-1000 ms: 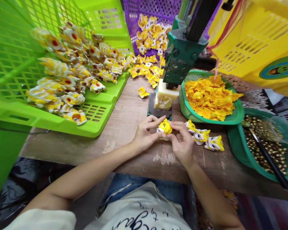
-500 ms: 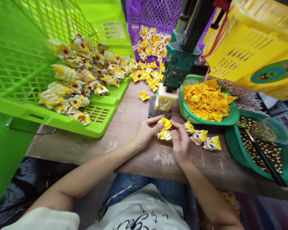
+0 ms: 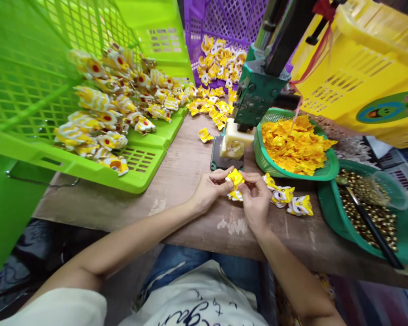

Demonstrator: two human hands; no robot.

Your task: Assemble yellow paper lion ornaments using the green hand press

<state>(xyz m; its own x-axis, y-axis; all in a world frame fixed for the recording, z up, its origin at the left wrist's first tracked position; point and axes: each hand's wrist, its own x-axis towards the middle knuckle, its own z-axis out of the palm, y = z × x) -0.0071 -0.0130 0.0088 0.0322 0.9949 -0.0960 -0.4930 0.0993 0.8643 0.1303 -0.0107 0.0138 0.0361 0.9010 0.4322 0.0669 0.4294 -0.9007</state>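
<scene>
Between my two hands, just in front of the press, is a yellow-and-white plastic toy figure (image 3: 235, 179). My left hand (image 3: 212, 189) pinches it from the left side, thumb on its face. My right hand (image 3: 256, 194) grips it from the right with thumb and fingers closed. The fingers cover much of its sides. To the right of my right hand, several yellow-and-white animal heads (image 3: 283, 196) stand in a row on the wooden table (image 3: 187, 226). Behind the held figure stands a green hand press (image 3: 258, 90) with a cream block (image 3: 236, 139) beneath its ram.
A green crate (image 3: 146, 174) on the left holds many striped figures. A purple crate (image 3: 221, 18) with loose yellow-white parts is behind. On the right are a green basket (image 3: 270, 167) of yellow pieces, a green tray (image 3: 329, 208) of gold beads with a black-handled tool (image 3: 374, 226), and a yellow crate (image 3: 347, 68).
My hands have shifted slightly right with the figure and closed in on it. My right fingers now reach further over its top. The view has turned a little.
</scene>
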